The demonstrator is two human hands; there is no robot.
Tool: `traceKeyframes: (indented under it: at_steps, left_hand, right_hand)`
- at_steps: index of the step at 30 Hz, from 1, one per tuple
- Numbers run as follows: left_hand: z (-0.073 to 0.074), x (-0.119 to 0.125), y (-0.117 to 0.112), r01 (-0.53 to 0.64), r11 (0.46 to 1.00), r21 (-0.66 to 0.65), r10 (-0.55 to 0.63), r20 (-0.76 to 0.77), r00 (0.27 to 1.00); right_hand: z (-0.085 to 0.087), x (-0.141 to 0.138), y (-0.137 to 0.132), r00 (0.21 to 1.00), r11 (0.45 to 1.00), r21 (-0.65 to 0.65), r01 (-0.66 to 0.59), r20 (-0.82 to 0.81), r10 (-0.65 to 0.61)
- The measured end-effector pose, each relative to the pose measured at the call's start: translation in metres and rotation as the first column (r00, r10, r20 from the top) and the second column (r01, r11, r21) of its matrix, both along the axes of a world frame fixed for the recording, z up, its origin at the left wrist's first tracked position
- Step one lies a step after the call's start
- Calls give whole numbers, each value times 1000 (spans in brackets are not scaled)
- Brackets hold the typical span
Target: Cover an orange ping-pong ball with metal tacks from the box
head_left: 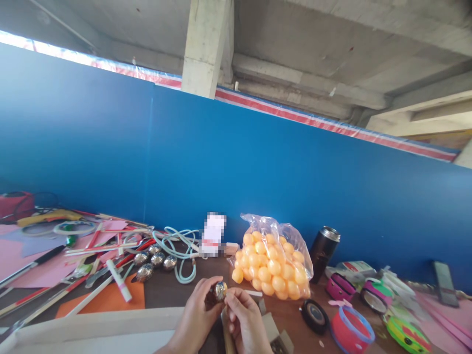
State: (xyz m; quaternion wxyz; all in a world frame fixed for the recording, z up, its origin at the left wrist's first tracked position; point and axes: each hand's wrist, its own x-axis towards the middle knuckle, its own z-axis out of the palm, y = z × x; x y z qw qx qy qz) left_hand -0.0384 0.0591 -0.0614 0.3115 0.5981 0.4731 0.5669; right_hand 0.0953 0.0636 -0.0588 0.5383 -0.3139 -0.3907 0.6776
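Near the table's front edge, my left hand (202,309) grips a shiny silver metal ball (221,291) between thumb and fingers. Close against its right side is my right hand (246,314), thumb and forefinger pinched together; whatever they hold is too small or hidden to make out. More shiny metal balls (145,272) of the same look lie in a group to the left. Partly behind my right hand stands a small cardboard box (271,328) with raised flaps, its contents mostly hidden.
A clear bag of orange balls (273,268) stands ahead, beside a black bottle (324,251). Black tape (314,316) and small colourful pouches (352,328) lie right. Leftward are a light blue cord (186,281), a marker (118,280), sticks, coloured paper and a white tray (110,327).
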Motion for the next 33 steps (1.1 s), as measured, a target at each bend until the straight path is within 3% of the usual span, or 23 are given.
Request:
traceKeyframes:
  at_steps: [16,33]
  left_hand:
    - [6,0,-4,42,999,-12,-43,-57,997]
    - [2,0,-3,36,999,-26,-38,-64,997]
  right_hand:
    - [0,6,1,996,996,-24,-82,-27,81]
    - [1,7,1,998,998,-19,-56,14,56]
